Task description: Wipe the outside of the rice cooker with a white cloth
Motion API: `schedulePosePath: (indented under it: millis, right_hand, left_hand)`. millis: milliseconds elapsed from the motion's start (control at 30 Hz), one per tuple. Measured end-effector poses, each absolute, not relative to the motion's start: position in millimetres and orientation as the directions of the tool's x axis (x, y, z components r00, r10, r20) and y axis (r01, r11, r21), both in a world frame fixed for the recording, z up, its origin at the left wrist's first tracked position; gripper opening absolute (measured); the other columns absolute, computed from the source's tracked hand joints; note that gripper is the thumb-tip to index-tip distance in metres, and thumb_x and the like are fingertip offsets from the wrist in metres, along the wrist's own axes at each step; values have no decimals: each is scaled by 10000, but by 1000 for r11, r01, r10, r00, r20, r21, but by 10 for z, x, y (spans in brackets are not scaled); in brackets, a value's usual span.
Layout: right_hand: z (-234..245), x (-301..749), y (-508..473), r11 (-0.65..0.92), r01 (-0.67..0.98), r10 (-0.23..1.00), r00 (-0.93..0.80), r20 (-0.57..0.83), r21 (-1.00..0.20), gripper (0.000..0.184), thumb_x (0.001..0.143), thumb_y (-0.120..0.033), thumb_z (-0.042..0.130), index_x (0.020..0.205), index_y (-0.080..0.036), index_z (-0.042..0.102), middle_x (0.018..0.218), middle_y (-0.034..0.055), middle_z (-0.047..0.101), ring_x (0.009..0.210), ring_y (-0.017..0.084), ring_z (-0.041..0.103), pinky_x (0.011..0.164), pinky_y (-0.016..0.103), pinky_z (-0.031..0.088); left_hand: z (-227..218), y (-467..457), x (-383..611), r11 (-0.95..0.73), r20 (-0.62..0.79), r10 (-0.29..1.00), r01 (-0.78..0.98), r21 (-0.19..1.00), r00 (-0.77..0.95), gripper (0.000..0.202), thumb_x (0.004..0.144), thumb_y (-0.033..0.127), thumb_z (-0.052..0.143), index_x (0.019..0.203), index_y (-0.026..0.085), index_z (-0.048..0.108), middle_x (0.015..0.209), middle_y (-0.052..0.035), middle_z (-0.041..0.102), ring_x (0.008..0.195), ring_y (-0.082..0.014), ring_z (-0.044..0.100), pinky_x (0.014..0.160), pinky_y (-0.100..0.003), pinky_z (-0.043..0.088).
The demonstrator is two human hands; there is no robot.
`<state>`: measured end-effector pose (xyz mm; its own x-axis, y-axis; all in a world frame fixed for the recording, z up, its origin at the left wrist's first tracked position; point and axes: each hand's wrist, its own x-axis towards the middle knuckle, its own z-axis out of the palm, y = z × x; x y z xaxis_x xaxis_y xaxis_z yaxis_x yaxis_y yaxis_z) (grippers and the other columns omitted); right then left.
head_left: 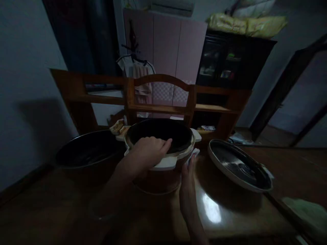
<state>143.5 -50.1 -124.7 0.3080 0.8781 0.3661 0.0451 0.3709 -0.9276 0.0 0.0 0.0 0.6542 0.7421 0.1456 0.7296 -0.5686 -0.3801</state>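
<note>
In the head view, the person's left hand (150,149) lay curled over the near rim of a round, brown-sided cooking pot with a pale rim and a black interior (163,183); I couldn't tell whether its fingers were clamped there. The pot stood on a glossy brown wooden table (230,221). The right hand (187,187) was beside the pot's right flank, fingers straight and close together, a crumpled white cloth (195,152) at their tips; its hold was unclear. A wide, round black basin (89,149) sat to the left, and a round, dark lid with a pale rim (240,166) lay tilted on the right.
</note>
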Motion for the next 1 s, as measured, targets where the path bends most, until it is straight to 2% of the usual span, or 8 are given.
schedulePosePath:
  millis: [300, 400, 500, 633, 733, 867, 1000]
  right_hand:
    - [-1690, 1172, -864, 195, 43, 928, 314, 198, -980, 818, 1020, -628, 406, 1661, -323, 0, 1738, -45, -130, 1609, 228, -106, 1298, 535, -2]
    - [-1714, 1162, -863, 206, 68, 931, 294, 217, -976, 831, 1019, -623, 420, 1657, -332, -26, 1735, -43, -152, 1606, 233, -121, 1295, 547, -1]
    - [-1571, 1275, -739, 257, 81, 913, 308, 269, -963, 799, 1029, -617, 411, 1653, -358, -15, 1746, -43, -95, 1613, 220, -70, 1298, 530, 34]
    - [-1319, 1483, -556, 347, 61, 879, 327, 347, -936, 732, 1051, -602, 361, 1657, -319, 64, 1753, -24, -4, 1616, 182, 8, 1304, 449, 67]
    - [-1248, 1544, -503, 363, 29, 874, 335, 351, -931, 718, 1055, -603, 342, 1656, -298, 95, 1751, -16, 36, 1615, 172, 34, 1305, 434, 83]
    - [-1316, 1459, -532, 339, 56, 874, 350, 337, -939, 741, 1048, -600, 371, 1659, -300, 77, 1752, -14, -16, 1617, 169, 2, 1304, 458, 48]
    - [-1444, 1304, -646, 307, 101, 879, 351, 323, -946, 746, 1049, -582, 378, 1656, -354, 10, 1751, -39, -64, 1615, 200, -54, 1299, 524, 29]
  left_hand:
    - [83, -58, 9, -567, 108, 750, 718, -403, 653, 547, 996, 89, 452, 1542, 115, 437, 1210, -209, 736, 1008, -336, 752, 743, -414, 623]
    - [137, -88, 18, -573, 76, 762, 725, -383, 643, 612, 960, 111, 552, 1555, 122, 412, 1238, -210, 725, 1063, -343, 738, 786, -420, 618]
    - [149, -97, 21, -568, 42, 782, 738, -363, 622, 690, 903, 164, 669, 1545, 128, 420, 1250, -210, 720, 1091, -348, 727, 813, -414, 610]
    - [125, -86, 17, -561, 88, 771, 738, -374, 631, 622, 943, 145, 603, 1540, 142, 431, 1242, -203, 724, 1050, -332, 741, 787, -401, 606]
    - [131, -89, 23, -565, 71, 776, 741, -364, 627, 595, 951, 136, 583, 1529, 137, 445, 1242, -203, 725, 1033, -335, 746, 782, -421, 611]
    - [155, -95, 33, -573, 44, 775, 730, -373, 630, 643, 925, 124, 611, 1539, 116, 423, 1256, -215, 717, 1050, -356, 739, 782, -449, 619]
    - [133, -72, 24, -580, 40, 767, 719, -382, 640, 737, 878, 140, 689, 1553, 110, 394, 1258, -225, 713, 1086, -354, 730, 804, -437, 621]
